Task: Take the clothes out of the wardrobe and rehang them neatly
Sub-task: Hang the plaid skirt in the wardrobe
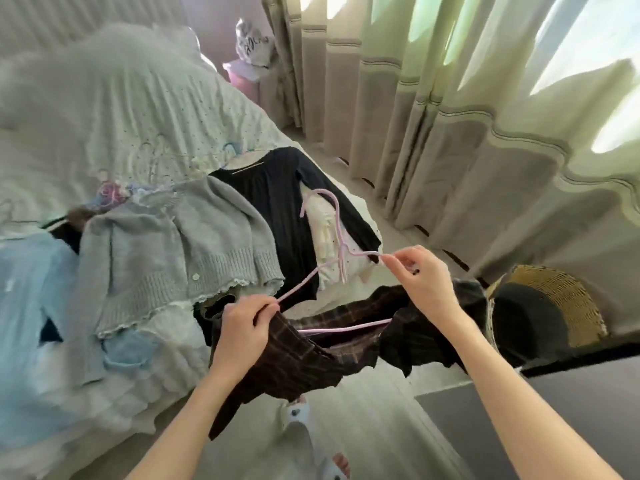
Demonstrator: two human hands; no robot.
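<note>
**Step in hand: mounting the plaid garment on the hanger**

Held in the air just off the near corner of the bed (104,140): a pink hanger (327,237) and a dark plaid garment (311,355). Left hand (242,327) curled round the left end of the hanger and the bunched cloth there. Right hand (420,282) pinching the right shoulder tip of the hanger between thumb and fingertips. Lower bar of the hanger visible inside the garment opening; hook pointed away, toward the bed.

Laid on the bed beyond the hanger: a grey cardigan (166,251), a dark top (277,202), a light blue garment (31,306) toward the left.

Judged: fitting partly done, right side not yet seated. Called for next: cloth drawn over the right shoulder tip, then evened along both arms before carrying to the wardrobe, which was out of view.
</note>
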